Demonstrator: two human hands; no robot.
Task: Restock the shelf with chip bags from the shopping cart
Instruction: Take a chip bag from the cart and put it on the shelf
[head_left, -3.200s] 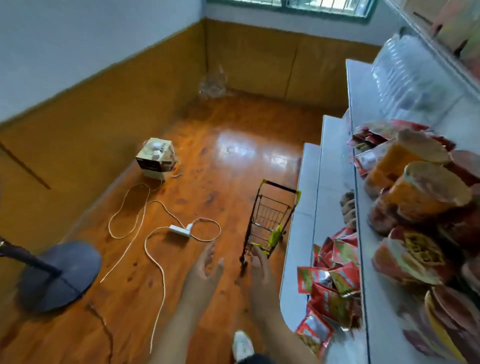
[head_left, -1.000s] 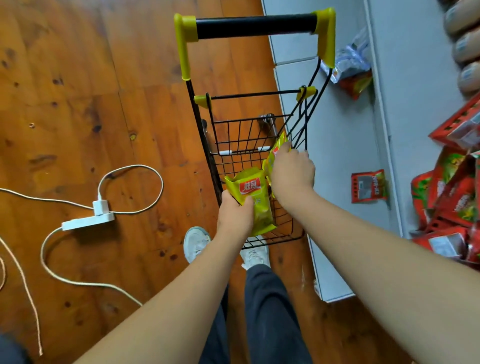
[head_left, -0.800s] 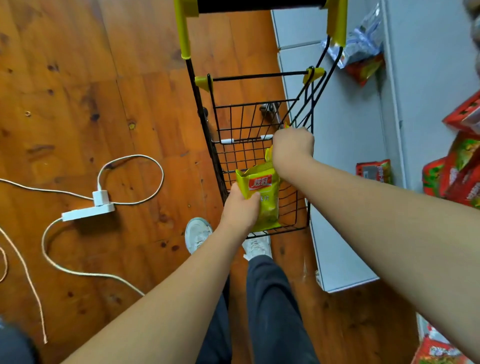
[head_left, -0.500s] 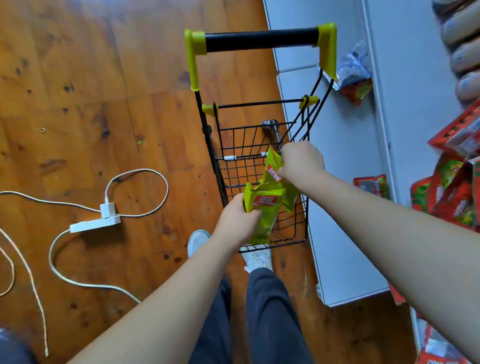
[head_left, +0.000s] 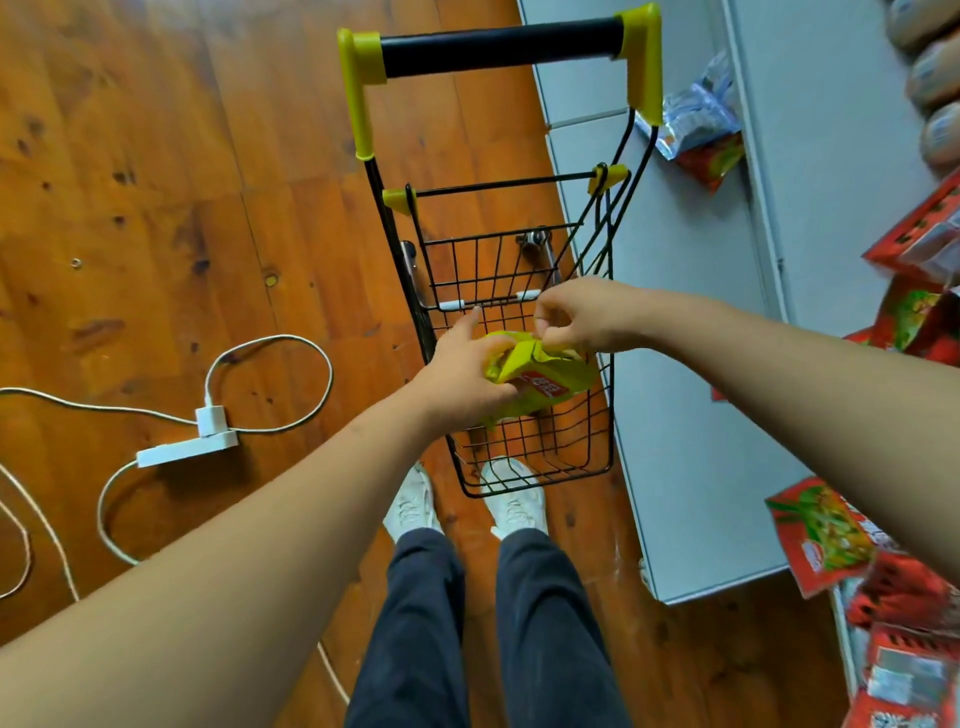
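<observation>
A small black wire shopping cart (head_left: 519, 457) with a black handle and yellow corners stands on the wooden floor beside the grey shelf (head_left: 691, 364). Above its basket I hold yellow chip bags (head_left: 540, 382) with a red label. My left hand (head_left: 462, 379) grips the bags from the left, index finger stretched out. My right hand (head_left: 576, 317) pinches the bags' top edge from the right. How many bags are bunched together I cannot tell.
Red snack packets (head_left: 826, 535) lie on the shelf at the right, a silver-and-red packet (head_left: 696, 130) further back. A white power strip (head_left: 192, 447) with a cable lies on the floor at the left. My feet in white shoes (head_left: 514, 499) stand just behind the cart.
Both hands have lifted the yellow bags higher and bunched them together. The left hand has shifted to grip them from the side, and the bags now lie flatter between the hands.
</observation>
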